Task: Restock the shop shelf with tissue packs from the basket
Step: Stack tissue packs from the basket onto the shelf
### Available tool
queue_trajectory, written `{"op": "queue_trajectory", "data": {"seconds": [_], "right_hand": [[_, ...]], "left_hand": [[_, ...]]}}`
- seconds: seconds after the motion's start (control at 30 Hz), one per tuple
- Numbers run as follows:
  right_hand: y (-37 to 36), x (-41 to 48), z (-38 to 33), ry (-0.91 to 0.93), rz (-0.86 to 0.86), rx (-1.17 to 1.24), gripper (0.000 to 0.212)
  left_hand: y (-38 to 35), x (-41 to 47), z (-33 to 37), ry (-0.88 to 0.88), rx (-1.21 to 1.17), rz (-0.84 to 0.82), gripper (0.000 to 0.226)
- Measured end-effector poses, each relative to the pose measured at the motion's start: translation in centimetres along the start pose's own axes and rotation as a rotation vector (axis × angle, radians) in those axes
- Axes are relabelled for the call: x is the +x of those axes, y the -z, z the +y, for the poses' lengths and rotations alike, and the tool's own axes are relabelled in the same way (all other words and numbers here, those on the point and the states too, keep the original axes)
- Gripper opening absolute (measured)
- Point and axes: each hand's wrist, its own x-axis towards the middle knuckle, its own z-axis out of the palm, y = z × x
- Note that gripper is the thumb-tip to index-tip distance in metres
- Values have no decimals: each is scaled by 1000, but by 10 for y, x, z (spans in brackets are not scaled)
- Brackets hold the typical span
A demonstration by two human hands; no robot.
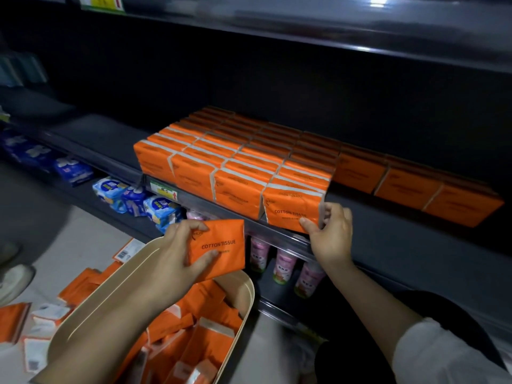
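Orange tissue pack [227, 236] pinched in left hand [177, 252], right hand [331, 231] gripping shelf-front pack [291, 206], basket [122, 278] cut off below.

Dark grey metal shelf [102, 137] I'm facing is carrying orange plastic-wrapped tissue packs [241, 195], standing upright in touching rows at its front.

Single head-worn wide-angle view, directed forward and down.
The shelf [388, 225] is seen from close by and from slightly above, with its front edge run diagonally from the middle left to the lower right of the frame. The basket [110, 300] is framed at the lower left, nearest the lens.
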Motion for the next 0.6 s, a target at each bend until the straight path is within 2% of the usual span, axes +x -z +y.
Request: {"op": "queue_trajectory", "data": {"seconds": [0.4, 0.5, 0.6], "right_hand": [[-23, 2, 12, -131, -21, 82, 41], [-17, 1, 6, -200, -48, 69, 57], [-3, -3, -11, -221, 30, 98, 76]], "left_hand": [[9, -3, 0, -6, -61, -20, 35], [12, -2, 4, 54, -207, -65, 38], [14, -2, 11, 76, -351, -66, 46]]}}
